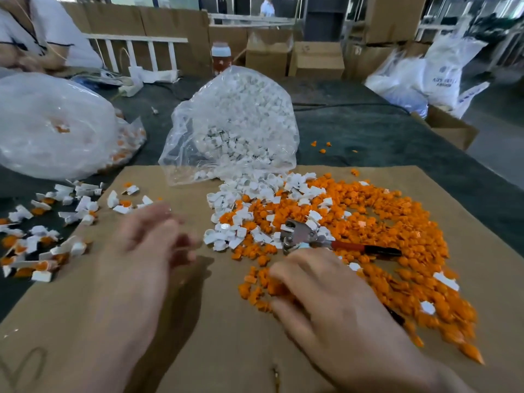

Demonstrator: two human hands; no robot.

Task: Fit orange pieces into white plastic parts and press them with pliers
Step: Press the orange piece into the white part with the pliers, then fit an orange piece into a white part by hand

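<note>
A wide heap of small orange pieces (pixel 397 239) covers the right half of a brown cardboard sheet (pixel 215 321). Loose white plastic parts (pixel 243 202) lie mixed into its left edge. Pliers (pixel 306 236) with a metal head and red-and-black handles rest on the heap. My right hand (pixel 331 296) lies palm down just below the pliers, its fingertips among the orange pieces; whether it pinches one is hidden. My left hand (pixel 147 251), blurred, hovers over the bare cardboard with relaxed fingers and holds nothing.
A clear bag of white parts (pixel 235 123) stands behind the heap. Another plastic bag (pixel 54 126) lies at far left. Fitted white-and-orange parts (pixel 42 245) are scattered at the left. A person sits at the far left; cardboard boxes (pixel 314 61) stand behind.
</note>
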